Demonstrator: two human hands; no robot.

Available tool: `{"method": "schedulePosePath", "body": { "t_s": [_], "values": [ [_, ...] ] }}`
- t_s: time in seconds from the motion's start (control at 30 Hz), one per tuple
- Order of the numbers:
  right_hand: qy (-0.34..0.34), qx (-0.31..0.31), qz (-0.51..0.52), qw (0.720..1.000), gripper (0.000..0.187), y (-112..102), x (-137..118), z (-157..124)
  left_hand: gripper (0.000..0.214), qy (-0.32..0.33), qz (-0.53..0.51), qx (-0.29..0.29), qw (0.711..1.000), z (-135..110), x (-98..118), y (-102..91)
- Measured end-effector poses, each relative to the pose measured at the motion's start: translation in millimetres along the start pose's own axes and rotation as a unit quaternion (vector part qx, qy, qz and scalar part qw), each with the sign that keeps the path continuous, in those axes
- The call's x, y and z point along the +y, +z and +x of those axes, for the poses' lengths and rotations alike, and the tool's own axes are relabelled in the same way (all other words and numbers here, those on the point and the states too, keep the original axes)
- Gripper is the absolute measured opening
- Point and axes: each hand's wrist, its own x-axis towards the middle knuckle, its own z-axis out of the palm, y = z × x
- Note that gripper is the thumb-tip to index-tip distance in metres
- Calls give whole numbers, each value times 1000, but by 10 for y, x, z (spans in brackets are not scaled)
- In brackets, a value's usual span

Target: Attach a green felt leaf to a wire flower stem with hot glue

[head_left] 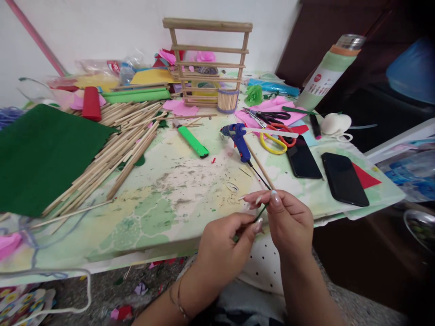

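Both my hands are close together at the table's front edge, pinching a thin dark green strip point(261, 212). My left hand point(228, 246) grips its lower end between thumb and forefinger. Thumb and fingers of my right hand point(290, 219) close on the upper end, hiding part of it. Just beyond my right fingertips is a wooden stick point(260, 163); whether they touch it I cannot tell. Farther back lies a blue hot glue gun point(240, 141), a white glue stick point(272, 131) jutting from its rear and its cord running toward my hands.
Wooden sticks point(115, 145) are heaped left beside dark green felt point(47, 158). A green box cutter point(192, 141) lies mid-table. Behind stand a small wooden rack point(210, 48) and a stick-walled cup point(227, 100). Scissors point(273, 142), two phones point(344, 177) and a bottle point(326, 74) are right.
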Motion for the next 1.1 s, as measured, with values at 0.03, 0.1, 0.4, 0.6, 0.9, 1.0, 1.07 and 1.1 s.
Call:
{"method": "schedulePosePath", "body": {
  "t_s": [0.03, 0.1, 0.4, 0.6, 0.9, 1.0, 1.07, 1.1],
  "values": [
    [27, -23, 33, 999, 22, -20, -11, 18, 22, -65, -113, -62, 990, 25, -13, -21],
    [76, -51, 83, 992, 24, -57, -32, 53, 32, -153, -277, -185, 930, 73, -36, -52],
    [64, 27, 76, 995, 18, -12, 9, 43, 33, -53, -36, -100, 993, 17, 26, 0],
    [-69, 127, 8, 989, 22, 104, 179, 30, 32, 168, 293, 61, 939, -58, -28, -18],
    [-45, 3, 20, 999, 20, -1, 66, 38, 27, 187, 345, 84, 916, -65, -4, -48],
    [-35, 44, 22, 998, 17, 68, 72, 37, 30, 205, 374, 100, 899, -53, 6, -13],
    [-29, 76, 21, 996, 19, 115, 101, 43, 30, 209, 382, 102, 894, -51, 7, 8],
    [-28, 95, 20, 995, 19, 136, 118, 48, 30, 209, 384, 104, 893, -51, 6, 15]
  ]
}}
